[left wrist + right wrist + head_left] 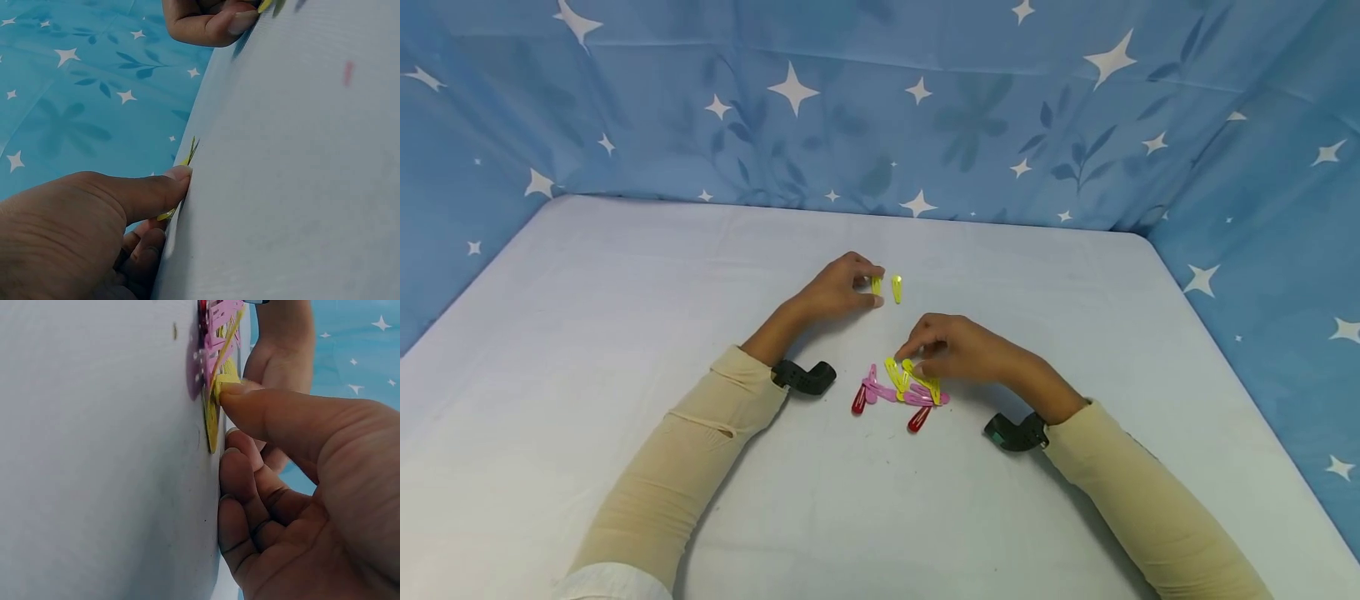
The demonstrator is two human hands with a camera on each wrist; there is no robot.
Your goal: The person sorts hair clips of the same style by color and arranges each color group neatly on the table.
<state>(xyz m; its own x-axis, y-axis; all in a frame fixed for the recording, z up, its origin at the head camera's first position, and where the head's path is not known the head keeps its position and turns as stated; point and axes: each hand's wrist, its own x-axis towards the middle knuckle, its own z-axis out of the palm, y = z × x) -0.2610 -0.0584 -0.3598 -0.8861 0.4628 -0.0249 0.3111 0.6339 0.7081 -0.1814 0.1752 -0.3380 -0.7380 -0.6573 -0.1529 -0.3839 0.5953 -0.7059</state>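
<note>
Several yellow, pink and red snap hair clips lie on the white table. My left hand [842, 287] is at the far side, thumb and fingers around a yellow hair clip [876, 286]; in the left wrist view, that clip [192, 150] sticks out past the thumb tip. Just right of it lies another yellow clip [897, 289]. Nearer, my right hand [966, 348] reaches over the mixed pile, thumb and index finger at its yellow clips. In the right wrist view, the thumb lies against a yellow clip [226, 380], the other fingertips low by the tabletop.
Pink clips [880, 392] lie in the pile, with red clips [918, 419] along its near edge. The white table [820, 517] ends at a blue star-patterned curtain [850, 125] at the back and sides. Dark wrist cameras [808, 379] sit on both wrists.
</note>
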